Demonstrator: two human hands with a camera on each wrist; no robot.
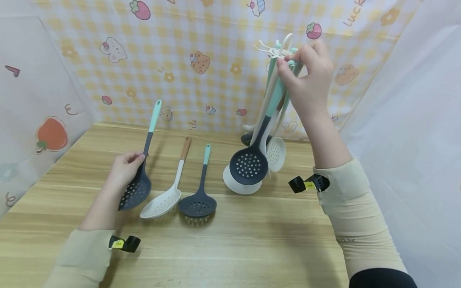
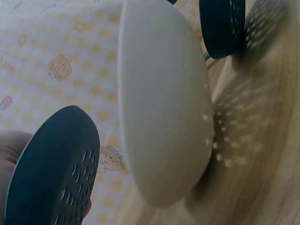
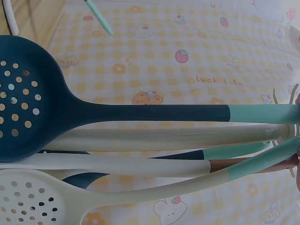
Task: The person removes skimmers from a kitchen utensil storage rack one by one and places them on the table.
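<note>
My left hand (image 1: 124,170) pinches a dark slotted skimmer (image 1: 136,191) low on its neck, its mint handle pointing up. In the left wrist view that skimmer's bowl (image 2: 51,159) is close to the fingers. Up at the top of a white utensil stand (image 1: 242,185), my right hand (image 1: 311,76) pinches the mint handle end of a dark round skimmer (image 1: 249,165) beside the hooks. A white skimmer (image 1: 276,154) and several other utensils hang around the stand, partly hidden. The right wrist view shows the dark skimmer (image 3: 28,93) in front of their handles.
On the wooden table (image 1: 230,248), a white slotted spoon (image 1: 162,203) with a brown handle end and a dark skimmer (image 1: 198,205) with a mint handle lie between the left hand and the stand. A patterned cloth (image 1: 216,92) hangs behind.
</note>
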